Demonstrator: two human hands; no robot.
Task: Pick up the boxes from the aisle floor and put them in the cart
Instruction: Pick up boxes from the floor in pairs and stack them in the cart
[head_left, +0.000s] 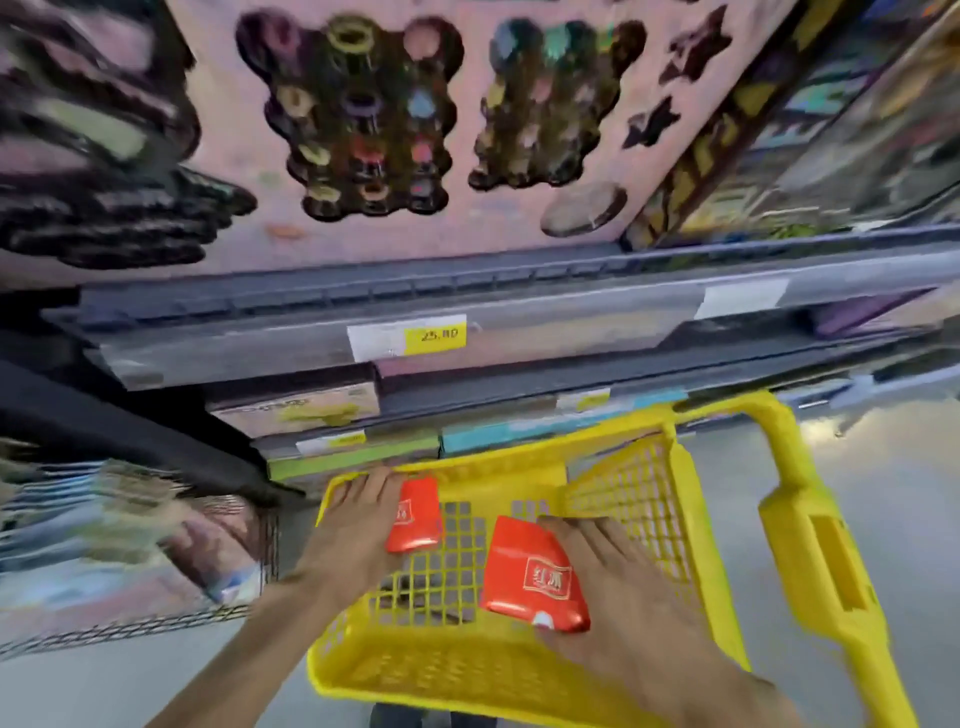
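Inside the yellow cart (519, 670), each hand, left (358, 525) and right (618, 587), grips a red box (415, 514) clear of the rims.

Grey store shelves (467, 306), yellow price tag (408, 336), pink toy packaging (467, 119) above.

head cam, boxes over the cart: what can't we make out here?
- Aisle floor under the yellow cart: hidden by the basket; boxes left there unknown.
- Left red box: partly covered by the left hand.
- Right red box: right hand covers its edge.
- Shelf goods: motion-blurred.
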